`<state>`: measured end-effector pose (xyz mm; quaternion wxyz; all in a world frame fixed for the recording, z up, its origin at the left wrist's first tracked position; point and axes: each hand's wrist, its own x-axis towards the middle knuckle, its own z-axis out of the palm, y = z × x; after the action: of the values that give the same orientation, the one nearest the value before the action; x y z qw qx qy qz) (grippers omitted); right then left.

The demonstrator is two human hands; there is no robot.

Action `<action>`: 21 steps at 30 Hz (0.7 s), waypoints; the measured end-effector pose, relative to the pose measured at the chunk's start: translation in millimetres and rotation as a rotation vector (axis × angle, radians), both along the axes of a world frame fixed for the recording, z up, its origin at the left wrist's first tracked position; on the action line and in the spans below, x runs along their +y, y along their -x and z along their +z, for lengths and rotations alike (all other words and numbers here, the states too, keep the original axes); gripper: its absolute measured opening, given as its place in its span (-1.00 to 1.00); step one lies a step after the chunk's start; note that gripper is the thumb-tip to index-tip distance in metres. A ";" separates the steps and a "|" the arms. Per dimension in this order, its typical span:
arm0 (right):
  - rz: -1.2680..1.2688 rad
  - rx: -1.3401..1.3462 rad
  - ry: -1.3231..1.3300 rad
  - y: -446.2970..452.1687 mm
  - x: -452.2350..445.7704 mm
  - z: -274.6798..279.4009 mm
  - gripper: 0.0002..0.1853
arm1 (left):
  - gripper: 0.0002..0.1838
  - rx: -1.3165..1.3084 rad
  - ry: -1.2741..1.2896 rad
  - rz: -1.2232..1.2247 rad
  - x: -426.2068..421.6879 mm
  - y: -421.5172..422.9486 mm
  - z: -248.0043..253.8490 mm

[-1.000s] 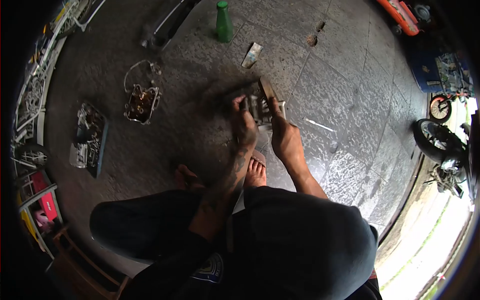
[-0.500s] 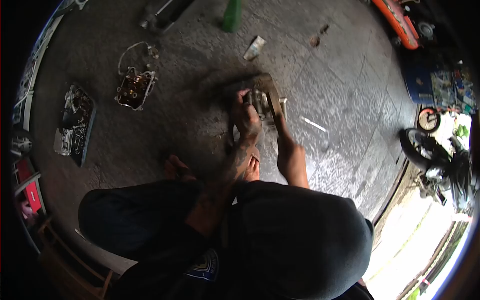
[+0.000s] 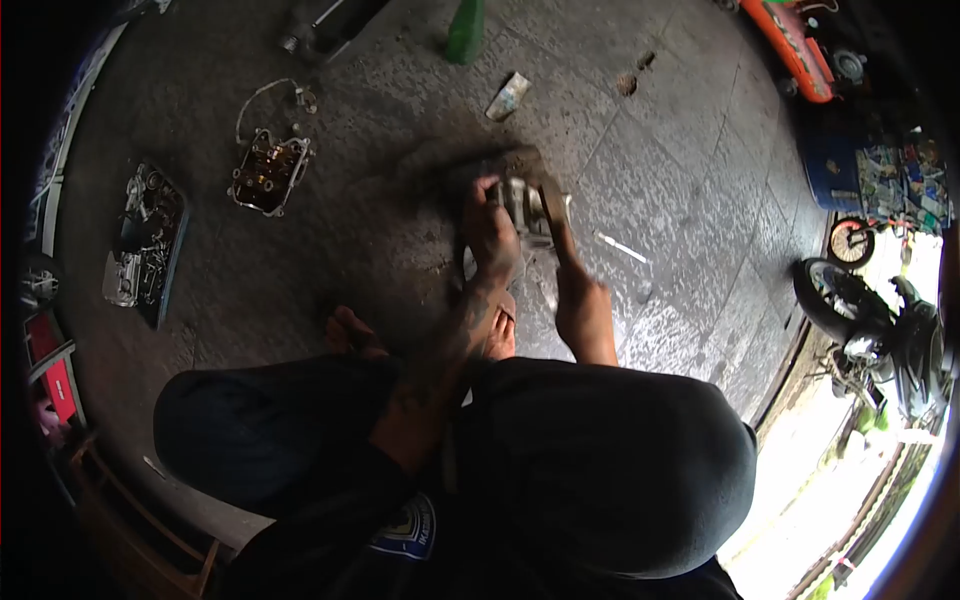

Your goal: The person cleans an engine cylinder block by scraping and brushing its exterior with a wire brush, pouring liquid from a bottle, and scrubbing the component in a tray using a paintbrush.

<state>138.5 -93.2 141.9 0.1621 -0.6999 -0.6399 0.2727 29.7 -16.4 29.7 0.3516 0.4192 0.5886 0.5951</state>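
Shifted since a second ago: my right hand (image 3: 585, 312), now lower on the handle of a hammer-like tool (image 3: 558, 222). Right fingers: curled closed round that handle, whose upper end lies across the metal engine part (image 3: 518, 205); blur hides whether the two touch. Left hand (image 3: 492, 240): fingers bent in against the left edge of the same part, thumb side up, grip partly hidden. Engine part: silver-grey, on the dark tiled floor (image 3: 690, 180) ahead of my foot (image 3: 503, 335). Also on the floor: one green bottle (image 3: 465, 32), cut by the upper border; one pale packet (image 3: 509, 97), beyond the part; one thin white stick (image 3: 622, 247), to its right; one open metal housing (image 3: 270, 172), amber inside, well to the left; farther left, one tray (image 3: 172, 262) of loose metal pieces.
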 end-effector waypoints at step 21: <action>0.175 0.032 0.000 -14.2 19.9 12.0 -0.31 | -0.55 -0.093 -0.075 0.040 -13.3 -3.4 -6.0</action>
<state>152.7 -73.3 153.9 0.1479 -0.6369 -0.6959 0.2969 33.2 -29.7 23.7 0.3508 0.3921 0.5573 0.6424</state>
